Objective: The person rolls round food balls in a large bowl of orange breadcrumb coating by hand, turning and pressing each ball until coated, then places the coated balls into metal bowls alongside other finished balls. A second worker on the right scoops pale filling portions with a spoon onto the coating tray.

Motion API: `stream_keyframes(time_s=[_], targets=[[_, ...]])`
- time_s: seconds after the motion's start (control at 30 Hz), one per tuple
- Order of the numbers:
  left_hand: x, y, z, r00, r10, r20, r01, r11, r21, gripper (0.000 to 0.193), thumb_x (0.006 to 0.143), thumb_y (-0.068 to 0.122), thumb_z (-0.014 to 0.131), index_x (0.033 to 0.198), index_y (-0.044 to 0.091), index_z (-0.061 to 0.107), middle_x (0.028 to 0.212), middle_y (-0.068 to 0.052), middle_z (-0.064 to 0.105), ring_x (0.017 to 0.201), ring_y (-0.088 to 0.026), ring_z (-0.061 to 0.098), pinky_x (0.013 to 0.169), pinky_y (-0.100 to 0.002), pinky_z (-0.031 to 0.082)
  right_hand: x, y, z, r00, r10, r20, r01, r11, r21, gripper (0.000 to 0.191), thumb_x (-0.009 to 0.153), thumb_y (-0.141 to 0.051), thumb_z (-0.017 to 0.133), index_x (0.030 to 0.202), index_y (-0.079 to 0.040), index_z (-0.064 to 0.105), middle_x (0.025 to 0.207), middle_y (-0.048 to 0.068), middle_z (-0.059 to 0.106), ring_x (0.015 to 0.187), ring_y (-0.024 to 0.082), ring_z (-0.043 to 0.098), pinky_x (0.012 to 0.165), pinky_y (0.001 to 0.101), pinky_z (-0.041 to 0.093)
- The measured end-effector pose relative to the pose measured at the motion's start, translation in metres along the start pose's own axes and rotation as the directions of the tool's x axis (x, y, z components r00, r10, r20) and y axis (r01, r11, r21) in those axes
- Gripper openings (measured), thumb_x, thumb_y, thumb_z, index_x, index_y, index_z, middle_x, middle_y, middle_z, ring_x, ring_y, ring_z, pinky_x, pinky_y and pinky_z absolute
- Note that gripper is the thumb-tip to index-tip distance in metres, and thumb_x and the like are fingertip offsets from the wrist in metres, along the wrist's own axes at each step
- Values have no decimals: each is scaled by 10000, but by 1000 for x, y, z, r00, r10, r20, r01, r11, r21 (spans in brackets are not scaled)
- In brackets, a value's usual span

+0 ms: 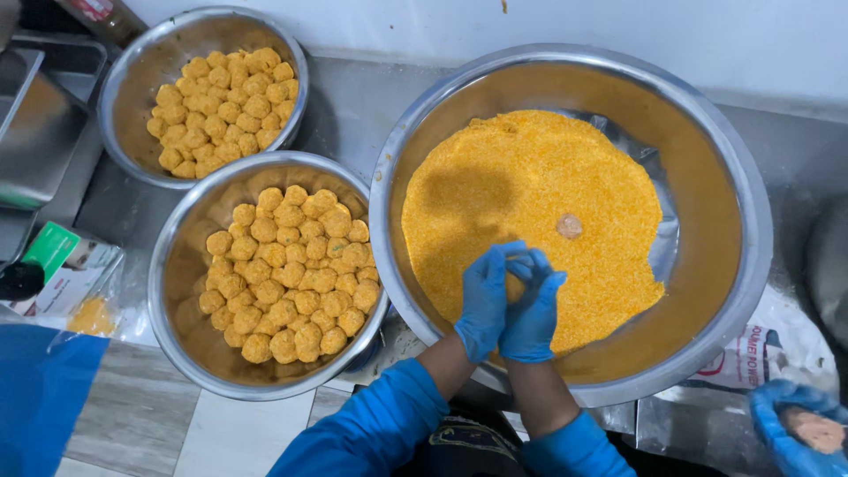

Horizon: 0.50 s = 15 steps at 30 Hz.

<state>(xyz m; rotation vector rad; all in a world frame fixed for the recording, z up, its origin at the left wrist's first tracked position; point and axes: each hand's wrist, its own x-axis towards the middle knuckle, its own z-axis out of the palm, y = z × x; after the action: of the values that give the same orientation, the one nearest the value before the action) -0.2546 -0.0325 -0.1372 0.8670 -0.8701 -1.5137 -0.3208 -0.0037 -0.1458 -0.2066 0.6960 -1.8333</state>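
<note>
Both my hands wear blue gloves and are cupped together over the near part of a large steel bowl [724,177] filled with orange breadcrumbs [521,177]. My left hand [484,300] and my right hand [534,309] press around a small crumb-coated ball [515,287], of which only a sliver shows between the palms. A pale uncoated ball [569,226] lies on the crumbs just beyond my fingers.
Two smaller steel bowls at the left, one near [177,291] and one far [132,71], hold several crumb-coated balls. Another person's blue-gloved hand [799,428] at the bottom right holds a brownish lump. A packet [66,265] and a steel tray [35,124] sit far left.
</note>
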Motion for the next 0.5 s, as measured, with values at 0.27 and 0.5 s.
stream_keyframes(time_s=[0.27, 0.5], targets=[[4, -24, -6, 949, -267, -170, 205, 928, -310, 475, 1081, 486, 461, 1350, 114, 579, 1319, -68, 605, 1149, -180, 589, 1020, -322, 482, 20, 1, -11, 933, -169, 318, 357, 543, -760, 543, 1153, -547, 450, 1007, -74, 671, 1085, 111, 695, 1154, 262, 632, 1089, 449, 481], [9, -16, -4, 985, -153, -81, 142, 981, -133, 718, 1150, 564, 421, 803, -19, 657, 962, -196, 739, 866, -217, 704, 847, -366, 570, -2, -1, 2, 997, 28, -67, -42, 977, -207, 600, 1063, -588, 388, 1165, -71, 676, 1214, 94, 630, 1201, 252, 562, 1144, 443, 417]])
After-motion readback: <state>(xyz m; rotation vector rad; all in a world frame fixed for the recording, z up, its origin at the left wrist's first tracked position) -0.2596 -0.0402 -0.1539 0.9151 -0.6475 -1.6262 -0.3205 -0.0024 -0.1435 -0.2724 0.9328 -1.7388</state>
